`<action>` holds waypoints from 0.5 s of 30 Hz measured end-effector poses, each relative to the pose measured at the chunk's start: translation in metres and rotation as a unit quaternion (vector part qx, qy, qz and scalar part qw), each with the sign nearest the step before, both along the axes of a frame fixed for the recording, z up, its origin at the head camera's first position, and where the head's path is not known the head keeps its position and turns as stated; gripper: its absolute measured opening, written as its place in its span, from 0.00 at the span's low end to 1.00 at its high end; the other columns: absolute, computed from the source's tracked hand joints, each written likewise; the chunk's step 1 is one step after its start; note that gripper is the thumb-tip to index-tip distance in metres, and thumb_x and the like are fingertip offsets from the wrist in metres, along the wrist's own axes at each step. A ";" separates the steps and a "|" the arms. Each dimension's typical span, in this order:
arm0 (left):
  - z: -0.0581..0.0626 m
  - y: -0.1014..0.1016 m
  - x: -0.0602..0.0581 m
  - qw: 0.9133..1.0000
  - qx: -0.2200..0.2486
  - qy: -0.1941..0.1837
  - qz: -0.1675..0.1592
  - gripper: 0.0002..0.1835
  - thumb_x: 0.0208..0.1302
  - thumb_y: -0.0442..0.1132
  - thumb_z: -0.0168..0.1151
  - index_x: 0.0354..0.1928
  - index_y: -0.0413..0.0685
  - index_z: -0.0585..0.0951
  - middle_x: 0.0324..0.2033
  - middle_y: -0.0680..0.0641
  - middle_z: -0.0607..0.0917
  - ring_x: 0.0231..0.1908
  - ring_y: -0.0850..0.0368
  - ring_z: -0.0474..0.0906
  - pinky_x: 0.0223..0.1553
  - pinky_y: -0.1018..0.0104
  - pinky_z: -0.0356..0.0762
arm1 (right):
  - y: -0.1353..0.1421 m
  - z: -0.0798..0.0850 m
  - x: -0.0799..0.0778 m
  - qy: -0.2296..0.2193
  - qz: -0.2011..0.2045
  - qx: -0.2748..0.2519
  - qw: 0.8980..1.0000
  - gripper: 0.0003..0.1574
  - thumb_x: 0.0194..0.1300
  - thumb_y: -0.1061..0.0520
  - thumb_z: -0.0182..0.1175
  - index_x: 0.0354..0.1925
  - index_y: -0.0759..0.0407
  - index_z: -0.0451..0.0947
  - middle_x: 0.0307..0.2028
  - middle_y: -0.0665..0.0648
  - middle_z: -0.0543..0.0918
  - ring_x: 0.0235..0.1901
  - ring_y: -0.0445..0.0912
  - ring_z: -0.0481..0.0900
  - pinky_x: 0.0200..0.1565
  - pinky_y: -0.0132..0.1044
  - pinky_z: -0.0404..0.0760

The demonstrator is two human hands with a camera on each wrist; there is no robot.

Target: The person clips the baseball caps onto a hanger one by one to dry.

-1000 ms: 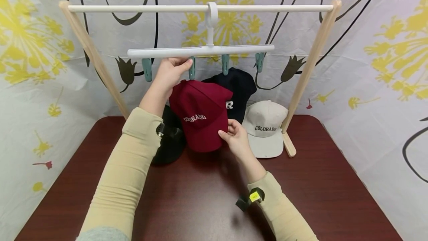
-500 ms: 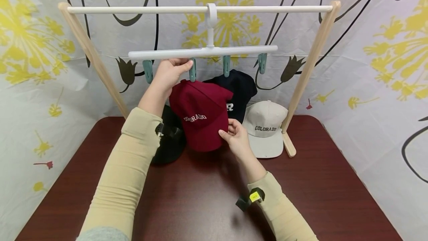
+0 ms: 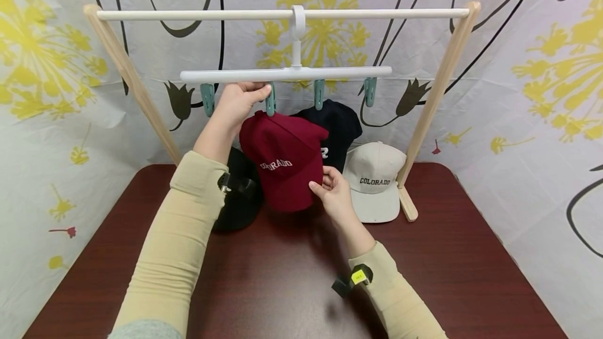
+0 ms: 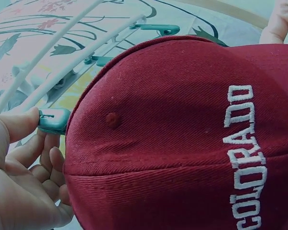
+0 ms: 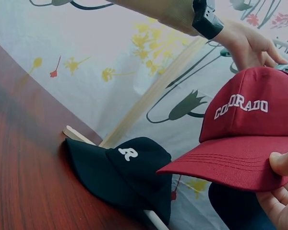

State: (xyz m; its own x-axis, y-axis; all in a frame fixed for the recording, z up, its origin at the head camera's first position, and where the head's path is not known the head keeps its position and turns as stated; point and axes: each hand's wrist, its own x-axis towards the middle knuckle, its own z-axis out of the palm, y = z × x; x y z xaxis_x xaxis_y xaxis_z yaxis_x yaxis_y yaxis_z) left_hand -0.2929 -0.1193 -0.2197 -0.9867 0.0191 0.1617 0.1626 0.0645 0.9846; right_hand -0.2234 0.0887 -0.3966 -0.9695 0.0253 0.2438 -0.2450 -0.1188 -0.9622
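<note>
My left hand (image 3: 240,102) pinches a green clip (image 3: 270,99) under the white hanger (image 3: 287,74). The clip's tip is right at the back edge of a dark red cap (image 3: 282,143) lettered COLORADO. In the left wrist view, thumb and index finger squeeze that clip (image 4: 54,120), while the other fingers lie behind the cap. My right hand (image 3: 335,192) holds the side of the cap's brim between thumb and fingers, seen closer as the curved red brim (image 5: 221,160) in the right wrist view. The cap hangs brim down above the table.
The hanger hooks over a white rod (image 3: 377,13) on a wooden stand. Other green clips (image 3: 319,94) hang from it. Behind are a navy cap (image 3: 336,124), a beige cap (image 3: 374,177) at right and a black cap (image 3: 237,203) at left, on the dark red table (image 3: 264,281).
The hanger's right end has dipped slightly, bringing its bar nearly level. The red cap has shifted a little right and up. Both hands keep their grips.
</note>
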 end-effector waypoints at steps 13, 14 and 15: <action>0.000 0.000 0.003 1.000 -0.024 -0.016 -0.009 0.20 0.67 0.40 0.60 0.56 0.35 0.78 0.57 0.45 0.75 0.60 0.55 0.65 0.61 0.63 0.60 | -0.002 0.004 0.002 -0.009 -0.013 -0.018 1.000 0.18 0.57 0.77 0.59 0.47 0.72 0.72 0.33 0.58 0.83 0.28 0.39 0.81 0.33 0.29 0.78; 0.000 0.000 0.003 0.999 -0.029 -0.022 -0.012 0.20 0.68 0.41 0.60 0.57 0.36 0.77 0.57 0.45 0.75 0.60 0.55 0.65 0.61 0.63 0.60 | -0.002 0.004 0.002 -0.010 -0.013 -0.017 1.000 0.18 0.57 0.77 0.59 0.47 0.72 0.72 0.33 0.58 0.83 0.29 0.39 0.81 0.33 0.29 0.78; 0.000 -0.001 0.002 0.999 -0.034 -0.028 -0.015 0.21 0.68 0.42 0.59 0.58 0.37 0.77 0.58 0.45 0.75 0.60 0.55 0.65 0.62 0.62 0.59 | -0.002 0.004 0.002 -0.011 -0.012 -0.018 1.000 0.18 0.57 0.77 0.59 0.47 0.72 0.72 0.33 0.59 0.83 0.29 0.40 0.81 0.33 0.29 0.78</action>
